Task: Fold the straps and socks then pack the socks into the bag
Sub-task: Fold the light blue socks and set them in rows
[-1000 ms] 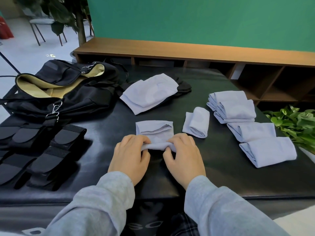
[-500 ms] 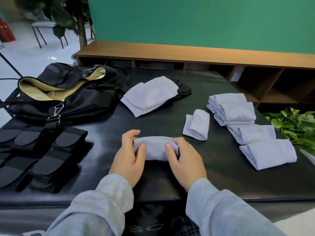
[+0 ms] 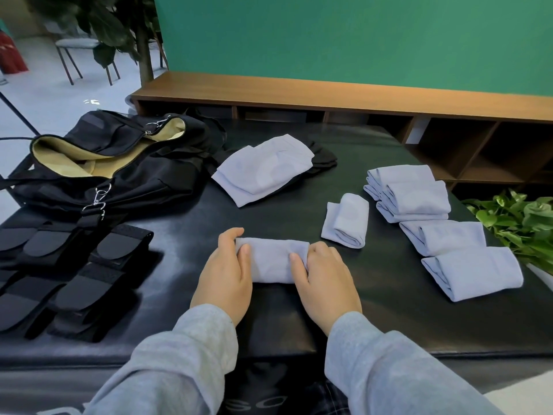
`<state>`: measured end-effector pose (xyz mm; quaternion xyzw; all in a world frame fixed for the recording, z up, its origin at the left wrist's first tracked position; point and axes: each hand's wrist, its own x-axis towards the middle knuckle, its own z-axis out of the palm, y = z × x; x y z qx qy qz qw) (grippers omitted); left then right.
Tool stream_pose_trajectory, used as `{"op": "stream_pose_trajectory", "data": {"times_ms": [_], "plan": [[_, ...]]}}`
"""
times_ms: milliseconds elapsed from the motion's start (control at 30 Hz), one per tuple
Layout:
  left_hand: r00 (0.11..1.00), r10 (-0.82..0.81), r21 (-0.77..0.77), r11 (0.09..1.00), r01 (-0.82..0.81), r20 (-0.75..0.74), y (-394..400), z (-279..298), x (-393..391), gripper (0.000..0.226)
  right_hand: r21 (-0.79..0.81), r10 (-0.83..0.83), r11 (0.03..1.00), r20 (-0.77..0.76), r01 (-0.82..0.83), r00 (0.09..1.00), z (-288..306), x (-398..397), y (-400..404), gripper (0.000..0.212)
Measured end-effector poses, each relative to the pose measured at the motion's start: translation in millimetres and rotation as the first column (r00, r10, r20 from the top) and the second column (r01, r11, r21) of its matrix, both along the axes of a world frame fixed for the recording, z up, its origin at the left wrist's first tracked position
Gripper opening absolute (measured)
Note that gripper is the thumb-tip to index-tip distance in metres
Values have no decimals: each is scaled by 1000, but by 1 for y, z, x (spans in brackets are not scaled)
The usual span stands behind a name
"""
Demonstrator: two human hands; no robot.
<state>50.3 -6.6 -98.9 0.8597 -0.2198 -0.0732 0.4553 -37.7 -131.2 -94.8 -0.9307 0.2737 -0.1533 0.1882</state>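
- The left hand (image 3: 223, 277) and right hand (image 3: 324, 278) grip the two ends of a folded sock (image 3: 273, 260) that lies on the black table (image 3: 374, 310) in front of the person; thumbs lie on its top, the other fingers curl round its ends.
- Just beyond the right hand, up and to its right, lies a rolled sock (image 3: 347, 220).
- Farther right of that hand lies a row of folded socks (image 3: 443, 223), the nearest one (image 3: 472, 272) well apart from the fingers.
- Beyond both hands lies a larger folded pile (image 3: 263, 169) of pale cloth, likely socks too, though I cannot tell, resting partly on something black.
- Far to the left of the left hand sits the open black bag (image 3: 119, 175), its tan lining showing.
- Nearer, left of that hand, lie folded black straps (image 3: 74, 277) in rows.
- A green plant (image 3: 520, 223) shows at the right edge.
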Motion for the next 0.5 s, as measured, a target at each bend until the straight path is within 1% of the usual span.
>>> {"op": "stream_pose_trajectory", "data": {"times_ms": [167,233,300,367,433,500], "plan": [[998,5,78,997,-10,57,-1,0,-2,38,-20,-38,999,-6,38,999,-2,1,0,30],[997,27,89,995,-33,68,-3,2,-3,41,22,-56,998,61,55,997,-4,-1,0,23],[993,48,86,995,-58,112,-3,1,-2,40,52,-73,997,185,64,980,-6,-3,3,21],[971,44,69,996,-62,233,-3,-2,-2,29,-80,-27,995,285,52,958,-10,-3,4,19],[939,36,53,997,-57,341,-2,-7,0,13,-199,34,980,321,33,946,-14,-2,3,16],[913,38,57,996,-67,406,0,-11,1,4,-210,48,977,329,24,943,-16,-1,2,14]]}}
